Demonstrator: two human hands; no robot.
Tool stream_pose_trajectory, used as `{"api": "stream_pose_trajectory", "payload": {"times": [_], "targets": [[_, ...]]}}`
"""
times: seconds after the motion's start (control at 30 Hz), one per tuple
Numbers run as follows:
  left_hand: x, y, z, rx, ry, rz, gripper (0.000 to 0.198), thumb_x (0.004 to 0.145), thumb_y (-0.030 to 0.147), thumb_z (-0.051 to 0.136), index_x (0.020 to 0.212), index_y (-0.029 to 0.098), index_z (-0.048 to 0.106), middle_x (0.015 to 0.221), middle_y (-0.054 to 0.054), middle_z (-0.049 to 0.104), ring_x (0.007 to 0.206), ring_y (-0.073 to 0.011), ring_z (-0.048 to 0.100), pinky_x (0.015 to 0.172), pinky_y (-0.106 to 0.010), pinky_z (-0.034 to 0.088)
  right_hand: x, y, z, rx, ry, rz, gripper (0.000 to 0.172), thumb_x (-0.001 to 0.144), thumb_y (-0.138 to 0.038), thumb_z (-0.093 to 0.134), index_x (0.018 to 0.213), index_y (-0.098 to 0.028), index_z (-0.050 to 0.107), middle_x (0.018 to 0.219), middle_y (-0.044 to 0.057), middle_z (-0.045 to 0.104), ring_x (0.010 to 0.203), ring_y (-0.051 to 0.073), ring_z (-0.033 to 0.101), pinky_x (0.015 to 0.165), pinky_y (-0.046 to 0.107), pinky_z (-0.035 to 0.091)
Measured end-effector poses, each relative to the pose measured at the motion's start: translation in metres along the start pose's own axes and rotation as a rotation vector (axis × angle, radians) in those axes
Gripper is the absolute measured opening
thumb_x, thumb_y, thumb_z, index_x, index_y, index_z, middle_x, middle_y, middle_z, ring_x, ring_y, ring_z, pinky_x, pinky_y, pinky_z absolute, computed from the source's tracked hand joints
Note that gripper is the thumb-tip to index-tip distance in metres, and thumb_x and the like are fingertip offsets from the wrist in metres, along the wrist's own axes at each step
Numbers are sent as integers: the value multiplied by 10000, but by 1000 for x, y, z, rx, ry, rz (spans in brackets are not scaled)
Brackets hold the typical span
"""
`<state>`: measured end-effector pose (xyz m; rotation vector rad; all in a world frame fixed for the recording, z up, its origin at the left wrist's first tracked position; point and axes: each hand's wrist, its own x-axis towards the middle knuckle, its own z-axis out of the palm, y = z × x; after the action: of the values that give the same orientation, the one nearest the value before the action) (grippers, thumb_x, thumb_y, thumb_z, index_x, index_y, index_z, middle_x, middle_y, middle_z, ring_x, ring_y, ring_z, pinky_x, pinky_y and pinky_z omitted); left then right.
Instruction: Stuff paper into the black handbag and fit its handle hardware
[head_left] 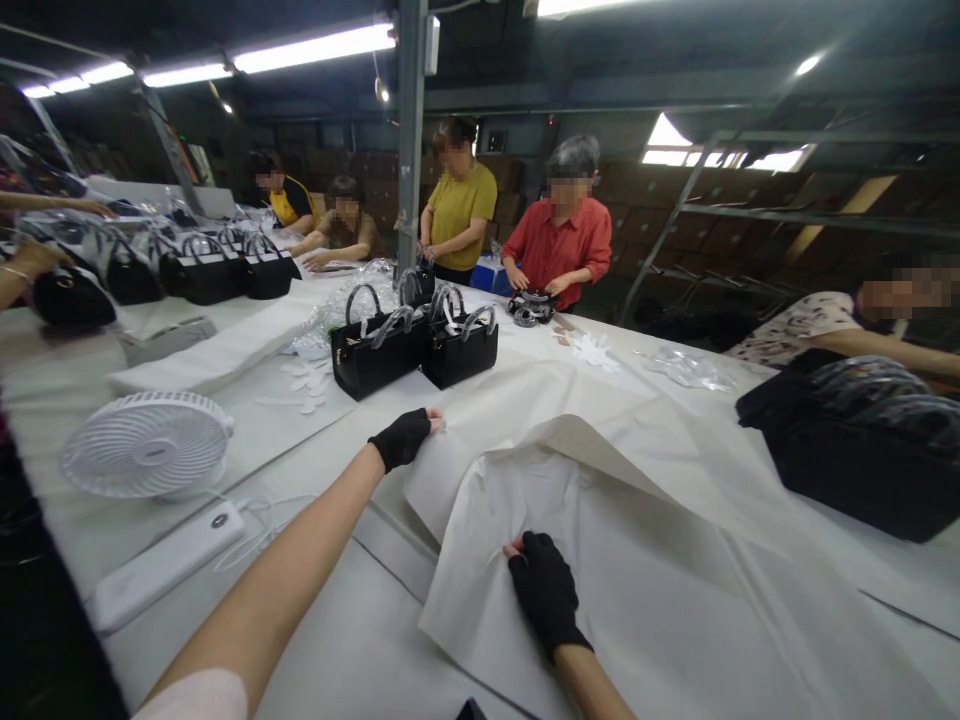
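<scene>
Both of my hands wear black fingerless gloves. My left hand (405, 437) reaches forward and pinches the far left edge of a large white sheet of paper (660, 560) spread on the table. My right hand (545, 590) lies closer to me, pressing on the same sheet, fingertips curled at a fold. A corner of the sheet is lifted and folded over in the middle. Two black handbags (416, 350) with wrapped handles stand just beyond my left hand.
A white desk fan (146, 443) and a white power bank (165, 565) lie at left on the white table (352, 650). More black bags (202, 272) stand at far left, a big black bag (862, 450) at right. Several people work around the table.
</scene>
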<state>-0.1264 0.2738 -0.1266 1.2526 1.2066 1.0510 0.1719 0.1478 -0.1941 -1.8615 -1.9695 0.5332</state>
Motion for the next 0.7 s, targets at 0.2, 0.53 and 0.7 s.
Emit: {"api": "stream_pose_trajectory", "payload": {"times": [0.2,0.53,0.7], "targets": [[-13,-2,-9,-14,-101,-64,399,639,520,731,786,189,565,708,-12,581,667,-165,528,645,-290,439,-2,0,0,2,10,3,199,944,-301,469,907,-184,626,1058,104,635,991,248,607,821,334,426],[-17,-2,13,191,76,-49,456,572,477,772,558,198,412,524,77,328,529,-89,317,516,-243,223,-3,-1,1,72,20,9,155,902,-286,487,851,-190,597,1008,102,624,957,254,584,807,341,394],[-26,-1,32,275,81,-3,372,583,442,782,603,169,531,581,55,433,594,-114,400,538,-241,266,4,-7,-8,244,11,62,233,880,-397,517,796,-194,596,920,89,639,904,257,590,816,364,404]]}}
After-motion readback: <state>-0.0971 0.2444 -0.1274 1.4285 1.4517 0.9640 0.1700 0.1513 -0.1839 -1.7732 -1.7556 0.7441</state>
